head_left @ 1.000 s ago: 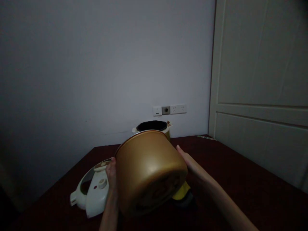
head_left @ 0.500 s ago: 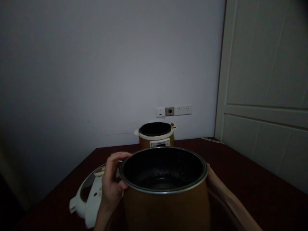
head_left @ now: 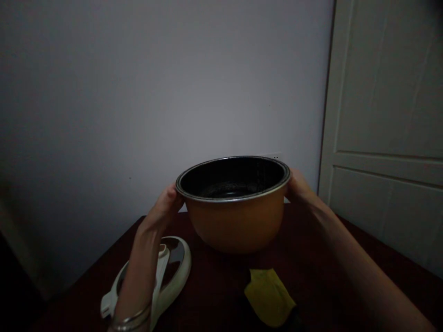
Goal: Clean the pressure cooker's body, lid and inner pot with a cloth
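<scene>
Both my hands hold the inner pot (head_left: 235,221) of a rice cooker, raised above the table. It is orange outside and black inside, with a metal rim. My left hand (head_left: 168,200) is closed on its left side just under the rim. On the opposite side, my right hand (head_left: 296,184) grips it, its fingers mostly hidden behind the pot. Below my left forearm lies a white lid (head_left: 182,272) with a dark, see-through-looking panel. The cooker body is almost wholly hidden behind the pot.
A yellow cloth (head_left: 270,297) lies on the dark red table (head_left: 214,290) near the front. Behind the table stands a pale wall (head_left: 207,92), with part of a socket (head_left: 276,157) showing over the pot's rim. A panelled door (head_left: 387,115) is at the right.
My hands have carried the pot forward and up, away from me. It now covers the cooker body and most of the sockets. The yellow cloth has come into view.
</scene>
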### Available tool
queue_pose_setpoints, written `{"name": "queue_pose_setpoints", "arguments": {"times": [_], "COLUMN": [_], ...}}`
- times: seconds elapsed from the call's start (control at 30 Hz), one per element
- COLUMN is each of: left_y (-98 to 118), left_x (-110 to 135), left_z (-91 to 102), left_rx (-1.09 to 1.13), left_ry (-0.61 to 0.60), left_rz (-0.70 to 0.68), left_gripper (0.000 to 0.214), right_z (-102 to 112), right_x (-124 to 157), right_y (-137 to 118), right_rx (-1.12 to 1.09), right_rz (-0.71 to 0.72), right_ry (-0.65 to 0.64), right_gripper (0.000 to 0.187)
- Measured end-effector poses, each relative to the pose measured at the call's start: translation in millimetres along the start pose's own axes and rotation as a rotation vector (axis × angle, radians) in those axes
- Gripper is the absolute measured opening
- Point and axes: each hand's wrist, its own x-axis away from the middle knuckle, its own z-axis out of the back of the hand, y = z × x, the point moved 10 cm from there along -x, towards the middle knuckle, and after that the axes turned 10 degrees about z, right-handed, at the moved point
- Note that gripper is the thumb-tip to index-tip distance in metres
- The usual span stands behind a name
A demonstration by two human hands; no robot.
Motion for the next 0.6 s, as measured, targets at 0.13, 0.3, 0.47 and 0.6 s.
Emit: {"name": "queue_pose_setpoints", "arguments": {"times": [0.13, 0.3, 0.47, 0.6], "left_y": [18, 17, 0, -19], "left_x": [-55, -121, -165, -183], "left_z": [-4.9, 17.0, 39.5, 44.0], "left_rx": [0.106, 0.182, 0.214, 0.246], "left_ry": [-0.028, 0.102, 0.202, 0.210], "left_rz": [-0.036, -0.090, -0.141, -0.160], "left_gripper": [0.068, 0.042, 0.028, 0.022], "right_z": [3, -8, -14, -7], "right_x": [-55, -98, -117, -123], "right_y": [-1, 26, 61, 89], "right_rx": [0.019, -0.062, -0.222, -0.255], "right_rz": [0.053, 0.023, -0.053, -0.109], "right_ry": [-0.086, -0.227, -0.248, -0.198], "right_gripper": [0.065, 0.057, 0.054, 0.066]}}
